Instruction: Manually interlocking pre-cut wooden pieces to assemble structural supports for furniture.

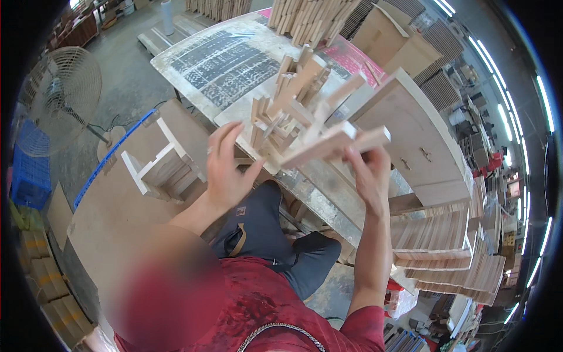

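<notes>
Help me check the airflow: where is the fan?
In the head view, the fan is at the upper left, just above the blue crate and left of the worktable.

A pale tan wooden frame [319, 148] – pinkish along its near bar. Near, a red shirt [270, 287] with dark blotches, above dark grey trousers [264, 214]; far, a tabletop [234, 61] mottled black and whitish; left, a blue crate [32, 167].

To the left of your surface [223, 73], you have grey floor [129, 76], a fan [56, 91] and a blue crate [29, 179]; beyond it, a carton [375, 32]; far to its right, lit tubes [545, 104].
</notes>
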